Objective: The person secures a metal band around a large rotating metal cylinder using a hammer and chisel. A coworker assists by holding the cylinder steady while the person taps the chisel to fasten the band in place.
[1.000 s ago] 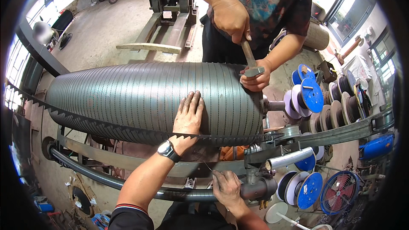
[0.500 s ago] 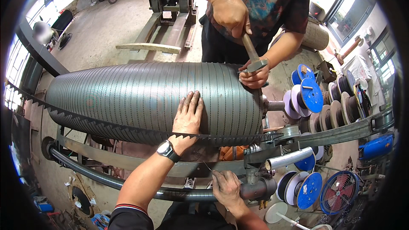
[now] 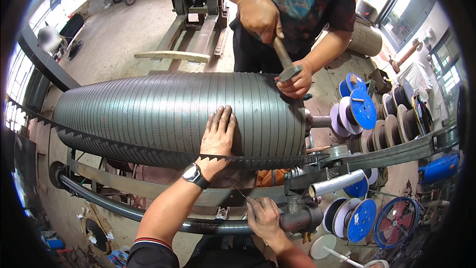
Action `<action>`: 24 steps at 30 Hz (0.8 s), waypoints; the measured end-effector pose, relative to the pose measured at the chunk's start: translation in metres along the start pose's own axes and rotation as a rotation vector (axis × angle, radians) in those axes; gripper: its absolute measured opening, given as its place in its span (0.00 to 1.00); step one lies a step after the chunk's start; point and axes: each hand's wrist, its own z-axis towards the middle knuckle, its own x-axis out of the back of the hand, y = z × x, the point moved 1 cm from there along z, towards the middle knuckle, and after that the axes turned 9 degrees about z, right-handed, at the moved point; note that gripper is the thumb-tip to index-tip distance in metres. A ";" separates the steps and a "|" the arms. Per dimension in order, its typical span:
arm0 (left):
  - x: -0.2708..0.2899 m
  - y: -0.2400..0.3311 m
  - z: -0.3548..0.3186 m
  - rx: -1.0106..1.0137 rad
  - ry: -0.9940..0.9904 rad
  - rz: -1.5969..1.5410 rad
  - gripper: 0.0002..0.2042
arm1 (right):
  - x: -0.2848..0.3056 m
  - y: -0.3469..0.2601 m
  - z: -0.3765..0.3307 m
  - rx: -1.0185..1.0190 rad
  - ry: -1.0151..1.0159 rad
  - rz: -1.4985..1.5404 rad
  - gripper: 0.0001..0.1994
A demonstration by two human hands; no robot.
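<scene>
Left hand [image 3: 217,136]: open, flat on ridged roller [image 3: 148,109].
Roller lies beneath it; right hand [image 3: 264,218], nearside of roller, pinches thin wire [image 3: 241,192].

The roller [image 3: 148,114] lies crosswise with the left hand [image 3: 218,136] on it, lifting forks [image 3: 205,34] behind and a pipe [image 3: 114,207] before it. The right hand [image 3: 265,217] is over the pipe's right end. Spools [image 3: 364,116] stand to the roller's right (a fan [image 3: 396,222] nearer the wearer).

Black short sleeve [image 3: 152,254] with red trim [image 3: 153,240], silver watch [image 3: 190,171] on black strap [image 3: 202,182], black-and-white shoe [image 3: 221,213]
</scene>
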 end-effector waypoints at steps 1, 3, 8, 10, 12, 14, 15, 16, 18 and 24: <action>0.003 0.000 0.000 0.002 -0.001 -0.021 0.52 | 0.001 -0.001 0.001 -0.002 -0.002 0.001 0.16; 0.004 0.000 0.000 0.004 -0.002 -0.044 0.52 | 0.001 -0.001 0.001 -0.006 -0.004 0.002 0.16; 0.004 0.001 0.000 0.009 -0.035 -0.029 0.53 | 0.002 -0.001 -0.001 -0.011 -0.006 0.002 0.16; 0.001 0.000 0.000 0.007 -0.017 -0.027 0.53 | 0.003 -0.002 0.000 -0.008 -0.002 -0.001 0.16; -0.002 -0.001 -0.001 0.006 -0.006 -0.014 0.53 | 0.002 -0.002 0.001 -0.005 0.000 -0.003 0.16; -0.003 -0.001 0.000 0.002 -0.005 0.011 0.53 | 0.002 -0.001 -0.001 -0.005 0.001 -0.005 0.16; -0.001 -0.001 0.000 0.004 -0.014 0.008 0.53 | 0.001 -0.001 -0.001 -0.003 0.004 -0.005 0.16; 0.002 0.000 0.000 0.005 -0.024 0.004 0.53 | 0.001 -0.001 -0.001 -0.001 0.007 -0.004 0.15; -0.001 0.001 0.000 0.001 0.007 0.007 0.55 | 0.001 -0.001 -0.001 -0.002 0.008 -0.003 0.15; -0.010 -0.002 -0.001 -0.015 0.110 0.017 0.59 | 0.002 0.000 0.000 -0.004 0.025 -0.001 0.15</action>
